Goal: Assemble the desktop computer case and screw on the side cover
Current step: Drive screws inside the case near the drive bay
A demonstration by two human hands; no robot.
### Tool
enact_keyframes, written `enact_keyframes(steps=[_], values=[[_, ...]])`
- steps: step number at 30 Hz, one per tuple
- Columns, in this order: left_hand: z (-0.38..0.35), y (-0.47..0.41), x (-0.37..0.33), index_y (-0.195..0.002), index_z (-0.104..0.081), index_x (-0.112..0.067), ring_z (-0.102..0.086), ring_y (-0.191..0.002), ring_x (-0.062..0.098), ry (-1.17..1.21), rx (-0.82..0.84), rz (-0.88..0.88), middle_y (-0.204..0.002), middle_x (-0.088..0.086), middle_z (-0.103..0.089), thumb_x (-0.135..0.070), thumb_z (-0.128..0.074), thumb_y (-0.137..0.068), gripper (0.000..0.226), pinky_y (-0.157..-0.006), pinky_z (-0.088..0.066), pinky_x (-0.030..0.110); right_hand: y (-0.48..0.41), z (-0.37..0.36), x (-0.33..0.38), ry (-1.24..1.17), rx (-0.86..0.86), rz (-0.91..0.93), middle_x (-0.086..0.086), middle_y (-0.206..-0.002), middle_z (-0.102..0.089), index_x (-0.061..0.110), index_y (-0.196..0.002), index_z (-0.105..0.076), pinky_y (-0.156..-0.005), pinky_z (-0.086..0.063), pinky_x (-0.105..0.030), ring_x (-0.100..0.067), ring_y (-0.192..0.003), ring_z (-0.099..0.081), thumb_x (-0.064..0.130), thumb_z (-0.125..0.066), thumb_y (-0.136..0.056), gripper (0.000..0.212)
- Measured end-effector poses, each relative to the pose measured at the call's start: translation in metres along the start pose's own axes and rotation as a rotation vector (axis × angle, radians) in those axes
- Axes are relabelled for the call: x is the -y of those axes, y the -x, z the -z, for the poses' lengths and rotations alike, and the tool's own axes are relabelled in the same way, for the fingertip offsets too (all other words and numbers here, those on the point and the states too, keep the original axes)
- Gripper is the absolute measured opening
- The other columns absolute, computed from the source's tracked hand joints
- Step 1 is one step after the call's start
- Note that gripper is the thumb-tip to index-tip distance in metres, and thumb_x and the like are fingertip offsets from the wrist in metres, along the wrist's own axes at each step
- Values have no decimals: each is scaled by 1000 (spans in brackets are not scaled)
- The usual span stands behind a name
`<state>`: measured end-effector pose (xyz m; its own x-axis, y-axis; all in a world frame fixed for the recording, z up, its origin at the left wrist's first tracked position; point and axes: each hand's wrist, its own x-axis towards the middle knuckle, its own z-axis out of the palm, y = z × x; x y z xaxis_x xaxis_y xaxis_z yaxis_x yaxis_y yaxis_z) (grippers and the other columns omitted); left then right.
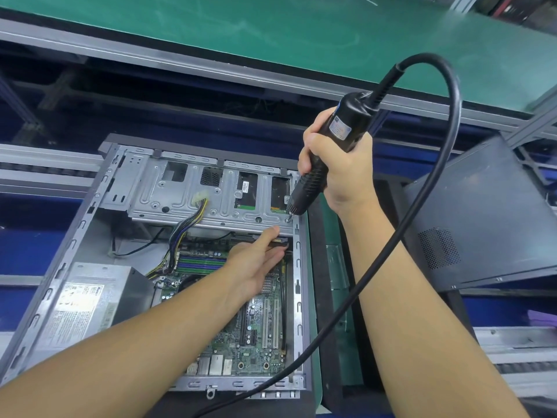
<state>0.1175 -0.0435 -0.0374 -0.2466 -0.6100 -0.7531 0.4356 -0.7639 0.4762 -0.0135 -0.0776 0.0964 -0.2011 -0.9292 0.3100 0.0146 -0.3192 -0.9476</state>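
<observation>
An open desktop computer case (90, 212) lies on its side, showing the motherboard (259, 333), a grey power supply (87, 300) and a metal drive cage (187, 194). My right hand (340, 164) grips a black corded electric screwdriver (328, 149), held upright with its bit on a screw (288, 219) at the cage's near right corner. My left hand (256, 260) reaches into the case with straight fingers, fingertips touching the cage's lower edge just left of that screw. The dark side cover (488, 218) leans to the right of the case.
The screwdriver's black cable (422, 224) loops high and runs down across the case's near right corner. A green conveyor belt (301, 34) passes behind the bench. A green mat (340, 312) lies under the case. Metal rails (518, 348) run at both sides.
</observation>
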Motion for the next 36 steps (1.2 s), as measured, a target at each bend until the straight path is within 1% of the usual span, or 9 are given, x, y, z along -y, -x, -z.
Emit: enact_keyframes(steps=[4, 10, 14, 17, 20, 25, 30, 32, 36], values=[[0, 0, 0, -122, -54, 7, -72, -97, 24, -6, 7, 1, -109, 23, -66, -20, -81, -81, 56, -75, -60, 24, 0, -2, 0, 23, 15, 0, -14, -69, -49, 10, -81, -57, -57, -47, -36, -26, -49, -49, -4, -57, -82, 14], [-1, 0, 0, -121, -55, 7, -71, -98, 24, 3, 7, -2, -106, 20, -65, -19, -80, -81, 54, -75, -59, 24, -1, -13, -1, 98, 99, 33, -14, -62, -52, 16, -77, -58, -58, -47, -33, -26, -49, -49, -4, -57, -82, 21], [-1, 0, 0, -118, -56, 7, -71, -98, 25, 3, 9, 0, -103, 20, -66, -18, -80, -81, 50, -76, -59, 25, -2, -15, -3, 106, 100, 23, -9, -59, -54, 18, -76, -58, -57, -47, -33, -26, -48, -49, -2, -58, -81, 21], [-1, 1, -1, -117, -57, 7, -71, -99, 25, 5, 13, 1, -108, 22, -67, -18, -79, -82, 49, -74, -59, 24, -2, -13, -5, 116, 93, 18, -6, -55, -54, 18, -74, -59, -59, -47, -35, -27, -48, -50, 0, -58, -81, 20], [-1, 2, -1, -115, -59, 7, -71, -95, 25, 18, 32, 0, -105, 21, -68, -17, -78, -84, 43, -68, -60, 22, -1, -12, -5, 132, 82, 12, -7, -55, -54, 20, -72, -59, -58, -47, -41, -27, -49, -49, -2, -58, -81, 23], [0, 2, -1, -102, -62, 3, -72, -87, 22, 8, 37, 6, -92, 17, -69, -17, -79, -83, 32, -67, -59, 22, 0, -10, -4, 116, 78, 16, -15, -61, -54, 17, -78, -60, -58, -48, -41, -29, -50, -50, -4, -58, -83, 22], [0, 2, 0, -103, -63, 3, -72, -94, 24, 8, 32, 7, -96, 18, -70, -17, -79, -83, 33, -71, -60, 23, 1, -9, -3, 132, 76, 9, -22, -63, -52, 11, -81, -58, -60, -49, -41, -29, -51, -51, -5, -58, -84, 16], [0, 2, -1, -103, -63, 3, -72, -95, 24, 4, 34, 6, -97, 18, -70, -17, -79, -83, 33, -71, -60, 23, 1, -10, -3, 136, 78, 8, -26, -63, -52, 11, -81, -59, -60, -50, -41, -28, -52, -51, -5, -58, -84, 16], [0, 2, -1, -106, -63, 3, -72, -94, 24, 5, 36, 6, -96, 18, -70, -17, -79, -83, 35, -70, -59, 23, 0, -10, -4, 135, 76, -1, -17, -62, -55, 14, -80, -59, -60, -50, -40, -28, -52, -51, -3, -58, -84, 17]])
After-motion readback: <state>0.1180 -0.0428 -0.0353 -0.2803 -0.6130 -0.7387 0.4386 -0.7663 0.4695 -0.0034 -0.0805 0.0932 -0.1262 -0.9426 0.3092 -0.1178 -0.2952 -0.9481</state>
